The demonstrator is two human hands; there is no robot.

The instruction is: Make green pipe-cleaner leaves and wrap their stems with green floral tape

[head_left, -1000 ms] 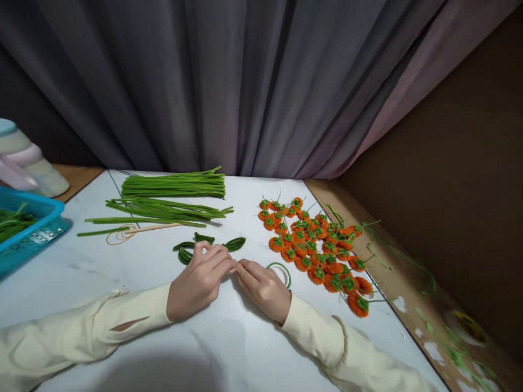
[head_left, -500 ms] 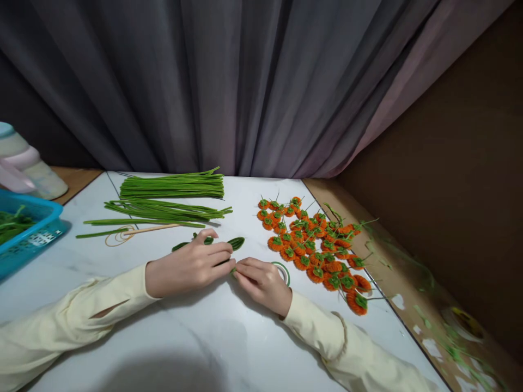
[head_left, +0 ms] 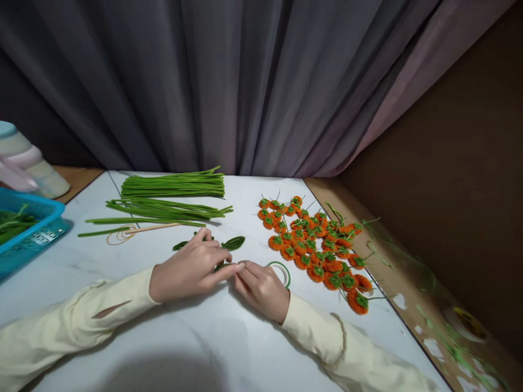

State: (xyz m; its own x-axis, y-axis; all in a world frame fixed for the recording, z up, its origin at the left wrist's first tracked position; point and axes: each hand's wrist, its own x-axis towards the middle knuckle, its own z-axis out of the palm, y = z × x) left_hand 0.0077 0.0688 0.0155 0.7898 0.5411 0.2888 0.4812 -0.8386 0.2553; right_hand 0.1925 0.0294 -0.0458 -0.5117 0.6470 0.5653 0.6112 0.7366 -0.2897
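Note:
Over the middle of the white tabletop, my left hand (head_left: 192, 269) and my right hand (head_left: 261, 288) meet at the fingertips. Both are closed in a pinch on a thin green stem (head_left: 223, 267), mostly hidden by the fingers. Just beyond my left fingers shows a dark green leaf (head_left: 233, 243) of fuzzy pipe cleaner, and another dark green leaf (head_left: 180, 246) peeks out behind that hand. A roll of green tape (head_left: 281, 272) lies behind my right hand, partly covered by it.
Bundles of green pipe cleaners (head_left: 171, 186) lie at the back left, near a wooden stick (head_left: 153, 228) and rubber bands (head_left: 118, 235). Many orange pipe-cleaner persimmons (head_left: 302, 261) spread on the right. A blue basket (head_left: 49, 218) and a bottle (head_left: 44, 174) stand far left.
My left thumb has stretched out toward my right fingertips, and the left fingers have curled back. My right hand has shifted slightly left. The dark leaves have barely moved.

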